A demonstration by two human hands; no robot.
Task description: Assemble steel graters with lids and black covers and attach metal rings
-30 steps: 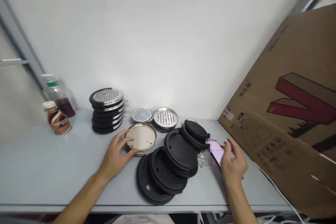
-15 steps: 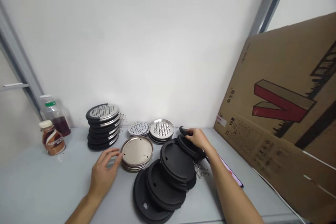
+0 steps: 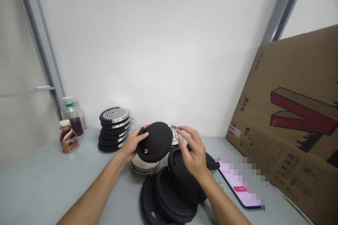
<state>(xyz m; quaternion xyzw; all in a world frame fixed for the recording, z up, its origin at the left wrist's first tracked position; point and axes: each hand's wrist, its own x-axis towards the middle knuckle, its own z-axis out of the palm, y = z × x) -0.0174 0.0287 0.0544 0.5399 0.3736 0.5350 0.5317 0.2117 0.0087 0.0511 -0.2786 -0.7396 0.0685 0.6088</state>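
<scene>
My left hand [image 3: 131, 145] grips the edge of a round black cover [image 3: 159, 140] with a small hole, tilted above a stack of round metal plates [image 3: 144, 169]. Fingers spread, my right hand [image 3: 194, 152] is just right of the cover and appears to hold nothing. Under and in front of it, black round covers [image 3: 175, 195] lie in overlapping piles. Behind the raised cover, a metal grater disc [image 3: 174, 136] is partly hidden.
At the back left stands a tall stack of black-rimmed grater discs [image 3: 116, 114]. Farther left are a brown bottle [image 3: 69, 137] and a clear bottle of dark liquid [image 3: 76, 124]. A phone [image 3: 239, 184] lies on the right, beside a large cardboard box [image 3: 298, 140].
A black cover is now up in my left hand, which has moved right from beside the metal plates. My right hand has come away from the far right pile and opened. The view has shifted.
</scene>
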